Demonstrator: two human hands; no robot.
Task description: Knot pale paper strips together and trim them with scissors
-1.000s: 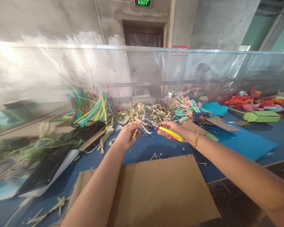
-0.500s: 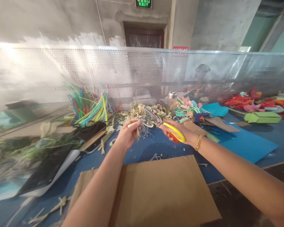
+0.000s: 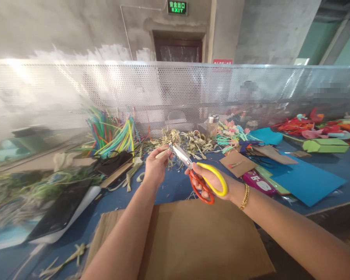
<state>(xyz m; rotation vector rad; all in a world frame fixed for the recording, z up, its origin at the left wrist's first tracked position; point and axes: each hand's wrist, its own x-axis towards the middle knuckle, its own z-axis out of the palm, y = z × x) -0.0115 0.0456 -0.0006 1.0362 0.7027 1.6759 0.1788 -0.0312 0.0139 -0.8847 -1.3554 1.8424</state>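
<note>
My right hand (image 3: 202, 181) grips a pair of scissors (image 3: 182, 157) by the handles, one loop yellow and the other red. The blades point up and left, their tips at the fingertips of my left hand (image 3: 157, 167). Those fingers are pinched on a pale thin strip (image 3: 161, 154); most of it is covered by the hand. Just beyond, dry pale-green leaf-like scraps (image 3: 189, 140) lie heaped on the blue tabletop (image 3: 175, 186). Below both hands is a flat sheet of brown cardboard (image 3: 204, 241).
Colourful pipe-like stems (image 3: 113, 132) stand in a bunch at left, near a black tablet-like panel (image 3: 61, 212). To the right are blue sheets (image 3: 309, 179), a purple packet (image 3: 258, 182) and a green box (image 3: 325, 145). A perforated metal screen (image 3: 146, 85) spans the back.
My right hand has come down and turned, so both scissor loops now show, and the blade tips have moved left to my left fingertips. A white curved piece beside the left hand no longer shows.
</note>
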